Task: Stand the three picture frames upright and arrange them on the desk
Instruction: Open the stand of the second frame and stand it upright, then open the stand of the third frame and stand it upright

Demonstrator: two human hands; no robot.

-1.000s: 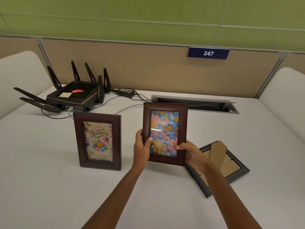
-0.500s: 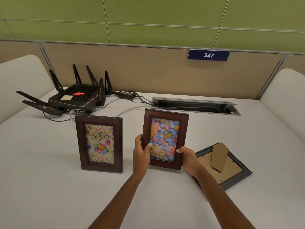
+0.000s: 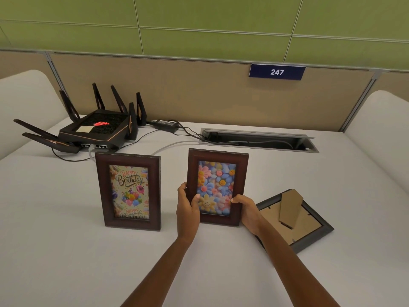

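A dark wooden frame with a birthday picture (image 3: 129, 191) stands upright on the white desk (image 3: 66, 251), left of centre. Beside it on the right, a matching frame with a flower picture (image 3: 218, 173) is upright, its bottom edge at the desk surface. My left hand (image 3: 187, 207) grips its lower left side and my right hand (image 3: 246, 209) grips its lower right corner. A third, grey frame (image 3: 309, 235) lies face down to the right, its cardboard stand flap pointing up; my right forearm covers its near left corner.
A black router (image 3: 99, 129) with several antennas sits at the back left, with cables running to a power adapter (image 3: 166, 124) and into an open cable tray (image 3: 259, 140) at the back. A beige partition with a "247" sign (image 3: 277, 72) closes the far side.
Both hands have lowered the flower frame toward the desk and set it slightly farther back. The birthday frame and the face-down frame have not moved.
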